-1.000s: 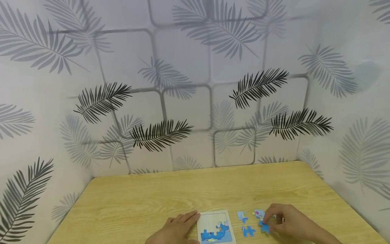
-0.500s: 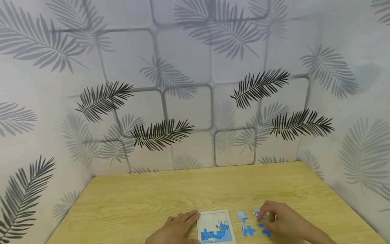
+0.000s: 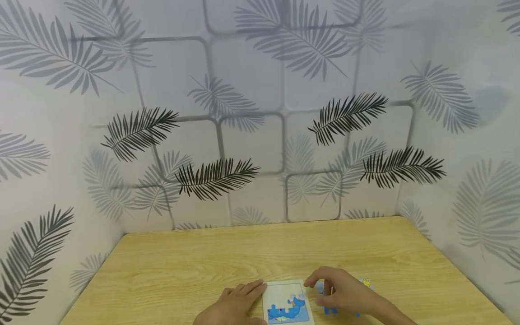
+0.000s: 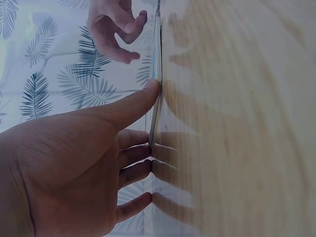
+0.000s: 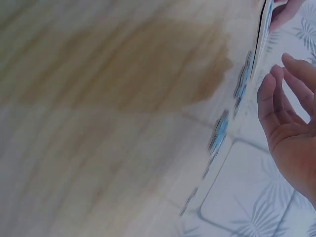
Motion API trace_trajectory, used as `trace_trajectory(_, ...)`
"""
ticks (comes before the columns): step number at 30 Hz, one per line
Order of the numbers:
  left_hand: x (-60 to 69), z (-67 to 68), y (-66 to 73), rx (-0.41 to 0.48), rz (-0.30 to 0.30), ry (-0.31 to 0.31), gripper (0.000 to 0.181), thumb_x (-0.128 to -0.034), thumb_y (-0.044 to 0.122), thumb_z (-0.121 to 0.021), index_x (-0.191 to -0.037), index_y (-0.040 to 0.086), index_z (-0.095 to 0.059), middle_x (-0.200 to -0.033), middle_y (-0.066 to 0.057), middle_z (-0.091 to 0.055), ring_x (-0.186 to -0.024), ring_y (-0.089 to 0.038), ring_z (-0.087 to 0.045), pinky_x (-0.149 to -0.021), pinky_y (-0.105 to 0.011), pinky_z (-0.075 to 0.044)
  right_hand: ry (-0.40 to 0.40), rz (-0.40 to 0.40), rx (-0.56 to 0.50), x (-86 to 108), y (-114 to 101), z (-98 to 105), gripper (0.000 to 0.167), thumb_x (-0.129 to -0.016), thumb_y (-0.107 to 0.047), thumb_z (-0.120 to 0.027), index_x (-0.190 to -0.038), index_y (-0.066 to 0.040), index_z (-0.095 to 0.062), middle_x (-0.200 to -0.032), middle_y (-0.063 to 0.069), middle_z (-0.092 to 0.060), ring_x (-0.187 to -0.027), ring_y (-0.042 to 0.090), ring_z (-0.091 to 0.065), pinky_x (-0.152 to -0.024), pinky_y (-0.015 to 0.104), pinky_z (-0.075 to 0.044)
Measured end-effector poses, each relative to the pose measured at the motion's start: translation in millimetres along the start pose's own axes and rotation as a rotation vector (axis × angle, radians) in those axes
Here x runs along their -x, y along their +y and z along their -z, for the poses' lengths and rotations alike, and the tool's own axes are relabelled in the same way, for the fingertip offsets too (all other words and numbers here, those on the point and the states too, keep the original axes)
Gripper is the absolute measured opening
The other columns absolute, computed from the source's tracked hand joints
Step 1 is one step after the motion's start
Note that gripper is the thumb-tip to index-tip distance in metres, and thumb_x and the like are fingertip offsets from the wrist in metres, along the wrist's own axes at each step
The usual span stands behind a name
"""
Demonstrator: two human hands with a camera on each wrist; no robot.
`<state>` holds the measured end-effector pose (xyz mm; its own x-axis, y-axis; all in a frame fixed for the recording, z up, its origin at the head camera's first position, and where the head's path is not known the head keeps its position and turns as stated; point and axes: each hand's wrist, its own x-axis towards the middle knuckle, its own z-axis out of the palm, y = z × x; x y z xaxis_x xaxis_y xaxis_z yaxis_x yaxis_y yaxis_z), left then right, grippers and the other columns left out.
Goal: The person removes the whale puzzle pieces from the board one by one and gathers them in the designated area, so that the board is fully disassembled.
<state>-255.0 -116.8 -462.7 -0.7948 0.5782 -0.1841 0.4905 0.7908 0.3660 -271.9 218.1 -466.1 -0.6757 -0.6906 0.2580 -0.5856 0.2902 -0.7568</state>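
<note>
My left hand rests on the table beside a small white-framed puzzle board, fingertips against its left edge. In the left wrist view, the thumb and fingertips of that hand touch the board's thin edge. Blue picture pieces lie in the lower part of the board. My right hand hovers over the board's right side, partly covering loose blue pieces. The right wrist view shows this hand with bent, spread fingers and nothing visible between them, above the pieces.
A piece with a yellow sun lies behind my right wrist. The light wooden table reaches back to a wall with a leaf pattern, and side walls stand to the left and right.
My right hand has moved left from the loose pieces to the board's right edge, uncovering the sun piece. My left hand has stayed at the board.
</note>
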Motion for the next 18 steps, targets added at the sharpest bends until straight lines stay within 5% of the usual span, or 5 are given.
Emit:
trace_trajectory(9,-4.1,-1.3,-2.3,0.036,0.020,-0.016,0.081,-0.0966,0.064,-0.061,-0.163,0.024,-0.037,-0.168,0.007,-0.033,-0.151,-0.027,-0.037,-0.115,-0.062,-0.033,-0.070,-0.183,0.068,-30.7,-15,-23,0.031,-0.088,-0.001,-0.080,-0.119,-0.004,-0.075,-0.106,0.004,-0.061,-0.067,0.003,-0.049,-0.062,0.021,-0.049)
trace_trajectory(18,-1.3,-1.4,-1.9,0.041,0.039,-0.010,0.078,-0.0970,0.057,-0.065,-0.162,0.023,-0.039,-0.167,0.008,-0.034,-0.151,-0.028,-0.038,-0.115,-0.061,-0.033,-0.064,-0.227,0.188,-40.6,-18,-33,0.028,-0.081,0.004,-0.084,-0.099,-0.015,-0.076,-0.093,-0.008,-0.067,-0.088,0.008,-0.058,-0.085,0.032,-0.054)
